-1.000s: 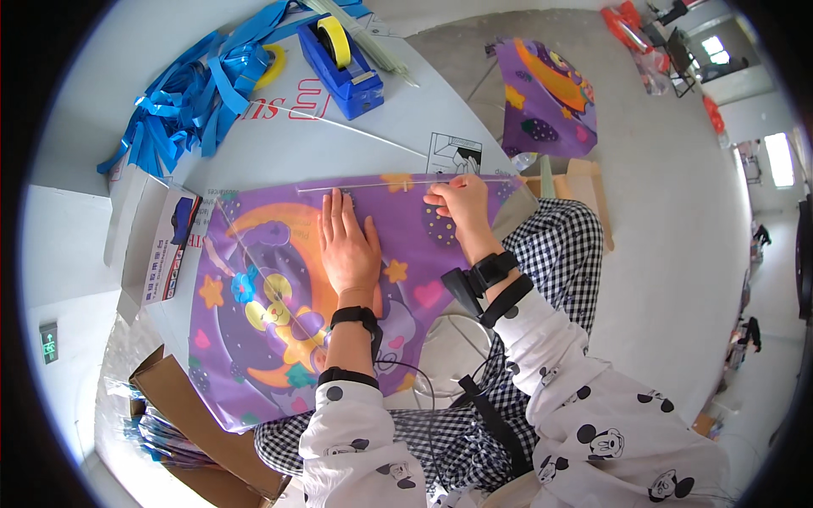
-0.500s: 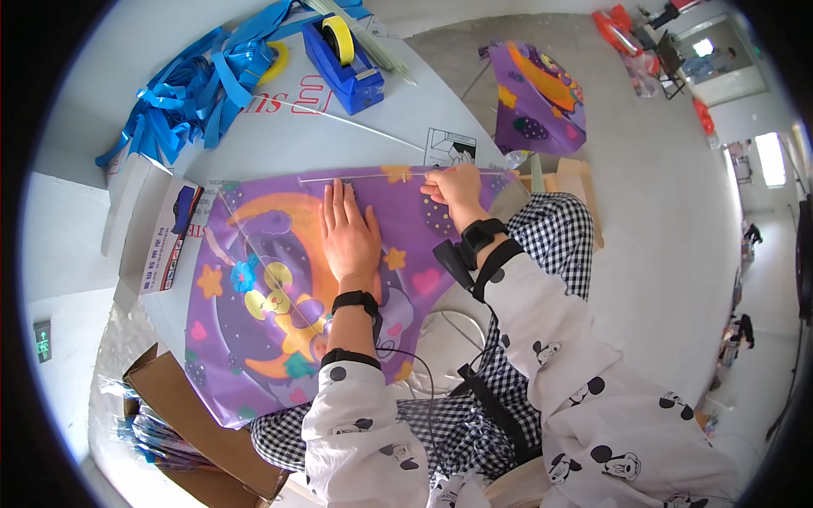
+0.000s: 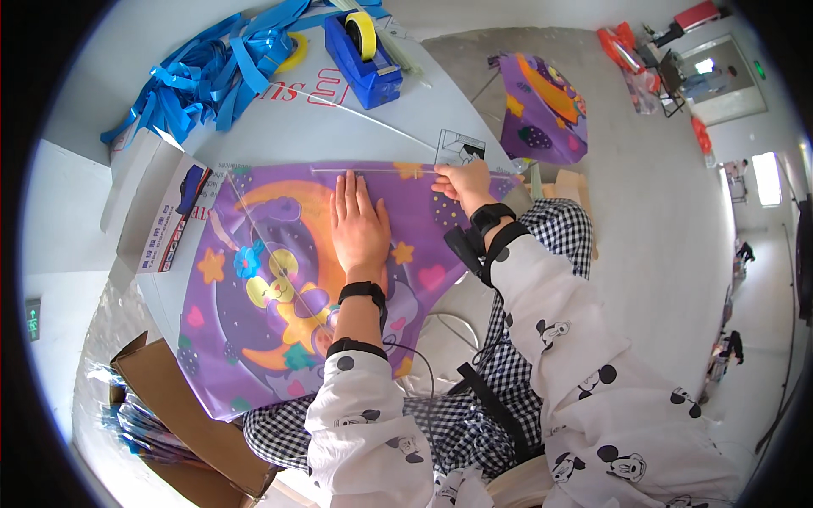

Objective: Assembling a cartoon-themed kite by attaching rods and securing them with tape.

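A purple printed kite sheet [image 3: 415,305], with a moon, stars and a yellow cartoon animal, lies across the board and over my lap. My left hand [image 3: 361,230] presses flat on its upper part, fingers stretched out. Along the sheet's far edge runs a thin pale rod [image 3: 389,172]. My right hand [image 3: 466,184] pinches near the right end of that rod, thumb and fingers closed; the exact grip is hidden by the fingers. A second thin rod [image 3: 268,230] crosses the sheet diagonally, left of my left hand.
On the white board [image 3: 279,140] stand a blue tape dispenser [image 3: 373,83] and a heap of blue strips [image 3: 199,85]. A white carton [image 3: 161,220] is at left, an open cardboard box [image 3: 190,415] below it. Another purple kite [image 3: 542,106] is beyond the board at right.
The view has shifted slightly, so the scene sits a little differently in the picture. Both hands keep nearly the same places on the sheet, the right still pinching at the far edge.
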### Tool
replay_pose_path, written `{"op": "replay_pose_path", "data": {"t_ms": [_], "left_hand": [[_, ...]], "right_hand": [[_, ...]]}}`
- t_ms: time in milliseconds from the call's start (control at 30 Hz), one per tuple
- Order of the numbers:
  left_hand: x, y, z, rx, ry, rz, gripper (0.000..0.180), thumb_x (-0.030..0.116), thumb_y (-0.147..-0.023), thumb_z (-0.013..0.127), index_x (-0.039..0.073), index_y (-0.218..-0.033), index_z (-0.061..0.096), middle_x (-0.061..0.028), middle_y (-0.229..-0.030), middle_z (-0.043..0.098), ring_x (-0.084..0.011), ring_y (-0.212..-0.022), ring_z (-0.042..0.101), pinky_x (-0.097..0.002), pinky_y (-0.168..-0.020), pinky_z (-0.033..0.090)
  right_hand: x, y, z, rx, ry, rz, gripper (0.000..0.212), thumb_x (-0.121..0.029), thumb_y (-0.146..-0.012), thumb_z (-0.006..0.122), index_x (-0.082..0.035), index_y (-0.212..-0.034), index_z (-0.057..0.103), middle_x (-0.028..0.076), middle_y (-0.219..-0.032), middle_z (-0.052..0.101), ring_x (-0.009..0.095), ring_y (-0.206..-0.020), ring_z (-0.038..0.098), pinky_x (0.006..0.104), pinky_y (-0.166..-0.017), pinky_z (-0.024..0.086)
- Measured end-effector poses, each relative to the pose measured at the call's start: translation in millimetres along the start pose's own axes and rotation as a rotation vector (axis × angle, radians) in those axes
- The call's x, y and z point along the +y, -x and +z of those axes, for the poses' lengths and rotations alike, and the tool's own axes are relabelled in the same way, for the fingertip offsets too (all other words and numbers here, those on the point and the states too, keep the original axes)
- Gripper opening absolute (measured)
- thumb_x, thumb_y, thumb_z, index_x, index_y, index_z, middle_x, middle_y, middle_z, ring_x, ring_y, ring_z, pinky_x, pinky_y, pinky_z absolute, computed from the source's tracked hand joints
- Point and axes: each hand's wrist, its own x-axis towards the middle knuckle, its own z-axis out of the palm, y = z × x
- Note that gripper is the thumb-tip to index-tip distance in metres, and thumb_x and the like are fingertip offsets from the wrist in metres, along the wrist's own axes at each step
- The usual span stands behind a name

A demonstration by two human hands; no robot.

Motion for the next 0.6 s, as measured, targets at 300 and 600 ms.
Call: {"op": "replay_pose_path", "data": {"t_ms": [300,600], "left_hand": [[1,-2,0,0.008,0.000,0.009,0.044,0.025,-0.096,0.048,0.001,-0.132,0.049,-0.0126,-0.144,0.045,-0.0280,-0.138,0.036,-0.0405,-0.116,0.028],[2,-2,2,-0.008,-0.012,0.004,0.044,0.025,-0.096,0.048,0.001,-0.132,0.049,-0.0124,-0.144,0.044,-0.0278,-0.138,0.036,-0.0404,-0.116,0.028]], "right_hand": [[-8,-6,-8,-0.060,0.021,0.080,0.017,-0.008,-0.081,0.071,0.008,-0.084,0.066,0.019,-0.077,0.070,0.026,-0.062,0.072,0.0242,-0.036,0.040],[-17,-13,-12,-0.102,0.131,0.135,0.019,-0.010,-0.083,0.070,0.008,-0.081,0.062,0.018,-0.072,0.067,0.028,-0.060,0.071,0.0263,-0.033,0.039]]}}
